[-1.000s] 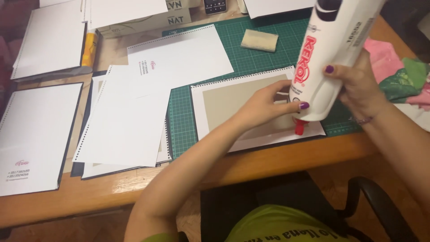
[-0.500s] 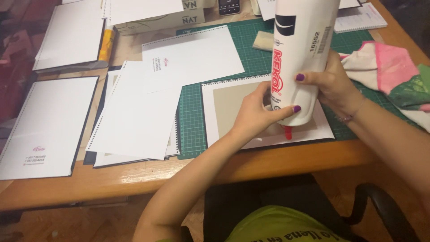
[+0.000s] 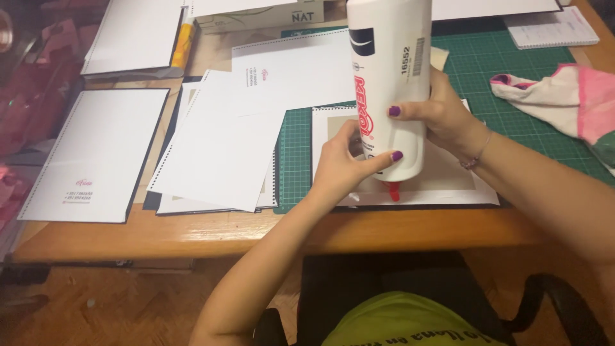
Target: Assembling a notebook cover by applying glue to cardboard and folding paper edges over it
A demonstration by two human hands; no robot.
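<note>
Wooden counter [image 3: 192, 234] edge nearest; both hands, left hand [image 3: 343, 168] and right hand [image 3: 442, 118], clasp an upturned white glue bottle [image 3: 391, 83], red nozzle touching a grey board [image 3: 448, 176]; it looks heavy, smooth, best gripped mid-body; loose white sheets [image 3: 218, 147] lie left; green cutting mat [image 3: 512, 70] beyond.

single head cam, looking steeply down from above, sitting close over the hands [image 3: 397, 147], facing the worktop [image 3: 192, 234] front edge, lap showing below
</note>
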